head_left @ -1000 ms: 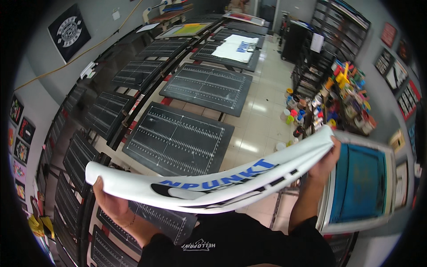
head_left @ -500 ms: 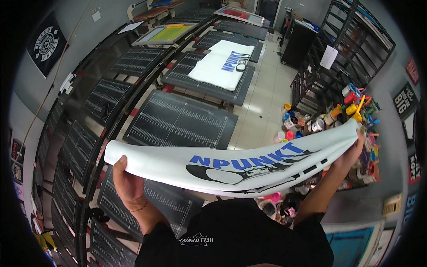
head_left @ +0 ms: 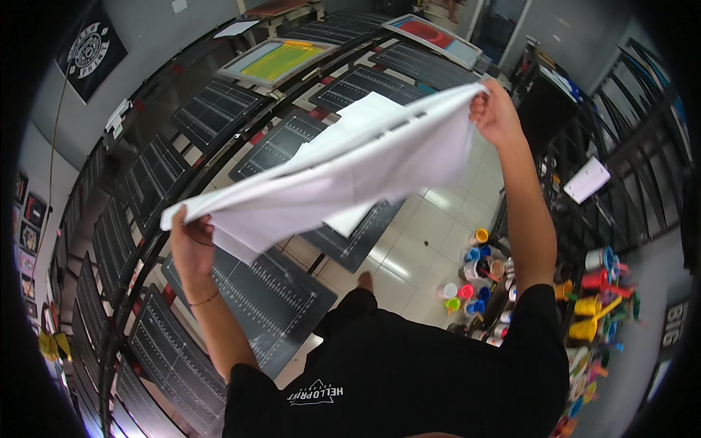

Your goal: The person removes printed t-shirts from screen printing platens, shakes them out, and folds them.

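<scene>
A white cloth [head_left: 328, 193] is stretched in the air between my hands, sagging and slightly blurred. My left hand [head_left: 193, 247] is closed on its left end, over a dark board. My right hand [head_left: 498, 115] pinches the opposite corner, higher and farther away. Mostly the plain side of the cloth faces me; only small dark marks of its print show along the upper edge. Behind it, a second white cloth [head_left: 371, 111] lies on a flat black printing board [head_left: 281, 150], partly hidden by the held one.
Rows of black ruled boards [head_left: 252, 310] line the long rack on the left. Framed screens, one yellow [head_left: 274, 62] and one red [head_left: 431, 38], rest on the far boards. Paint pots [head_left: 478, 292] crowd the floor at right, below a black metal rack [head_left: 621, 139].
My right hand has swung up, forward and leftward, so the cloth now slants away from me. Its blue and black printed face has turned out of sight. The view has shifted forward along the boards.
</scene>
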Action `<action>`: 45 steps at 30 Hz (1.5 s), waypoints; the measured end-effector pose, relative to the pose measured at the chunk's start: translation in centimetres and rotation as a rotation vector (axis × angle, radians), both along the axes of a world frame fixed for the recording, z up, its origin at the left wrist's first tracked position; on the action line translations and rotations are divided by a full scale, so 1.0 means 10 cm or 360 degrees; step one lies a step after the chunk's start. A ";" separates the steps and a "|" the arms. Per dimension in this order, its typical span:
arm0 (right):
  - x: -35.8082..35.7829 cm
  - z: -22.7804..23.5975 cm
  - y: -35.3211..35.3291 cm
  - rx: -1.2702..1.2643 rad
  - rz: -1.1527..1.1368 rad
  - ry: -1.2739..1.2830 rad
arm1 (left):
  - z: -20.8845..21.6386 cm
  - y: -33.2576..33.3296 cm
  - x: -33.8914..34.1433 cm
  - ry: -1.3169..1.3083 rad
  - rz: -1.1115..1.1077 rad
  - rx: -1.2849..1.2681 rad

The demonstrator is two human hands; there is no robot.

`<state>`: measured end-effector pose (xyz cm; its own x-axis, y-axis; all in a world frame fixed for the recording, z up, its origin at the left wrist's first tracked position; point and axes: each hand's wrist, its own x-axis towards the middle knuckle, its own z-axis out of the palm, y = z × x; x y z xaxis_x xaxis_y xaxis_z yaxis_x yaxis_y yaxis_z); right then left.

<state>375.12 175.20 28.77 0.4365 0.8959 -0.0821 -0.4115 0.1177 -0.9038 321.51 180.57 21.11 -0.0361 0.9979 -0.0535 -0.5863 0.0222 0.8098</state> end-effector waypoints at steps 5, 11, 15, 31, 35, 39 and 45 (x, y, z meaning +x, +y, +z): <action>0.77 0.02 1.38 0.0022 0.0219 -0.0325 | 0.10 0.14 0.60 0.0044 0.0201 0.0301; 1.99 -1.06 2.38 -0.0396 0.0262 -0.0549 | -0.72 -0.01 2.18 0.0016 0.0507 -0.0368; 2.62 -2.53 2.79 -0.0721 0.0487 -0.0917 | -2.22 -0.26 2.95 -0.0034 0.0471 -0.0916; 3.11 -3.51 2.82 -0.1119 0.0780 -0.0179 | -2.96 -0.13 3.54 -0.0315 0.1464 -0.1294; 3.00 -3.42 2.84 -0.1060 0.0723 0.0314 | -2.84 0.06 3.62 -0.0263 0.1431 -0.1062; 2.89 -3.19 2.88 -0.1343 0.0898 0.0111 | -2.48 0.39 3.69 -0.0163 0.1375 -0.0648; 2.84 -3.01 3.12 -0.0980 0.0794 -0.0056 | -1.21 1.23 3.85 0.0149 0.1419 -0.0271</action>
